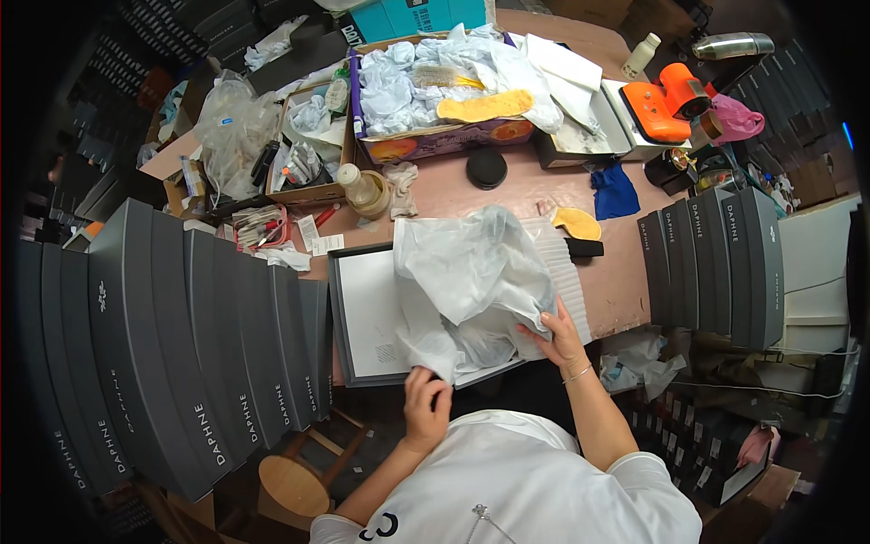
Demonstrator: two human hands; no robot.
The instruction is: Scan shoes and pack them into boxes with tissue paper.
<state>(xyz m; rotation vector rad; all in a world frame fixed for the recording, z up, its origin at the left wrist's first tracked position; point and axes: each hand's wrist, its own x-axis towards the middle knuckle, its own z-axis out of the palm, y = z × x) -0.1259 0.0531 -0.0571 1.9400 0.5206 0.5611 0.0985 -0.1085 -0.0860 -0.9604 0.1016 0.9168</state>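
A shallow dark grey shoe box part (341, 313) with a white inside lies on the pink table in front of me. Crumpled white tissue paper (471, 263) is heaped over its middle and right; whatever it may cover is hidden. At the box's front edge, my left hand (426, 412) has its fingers curled at the paper's near corner. My right hand (557, 340) grips the right side of the paper, thumb uppermost. Ribbed white packing sheet (564, 272) sticks out on the right, under the tissue.
Grey shoe boxes stand in rows at the left (172, 335) and right (725, 263). Behind are a carton (435, 140) of crumpled paper with a brush, a round black tin (487, 169), a squat bottle (362, 190), a blue cloth (616, 190) and an orange device (666, 104).
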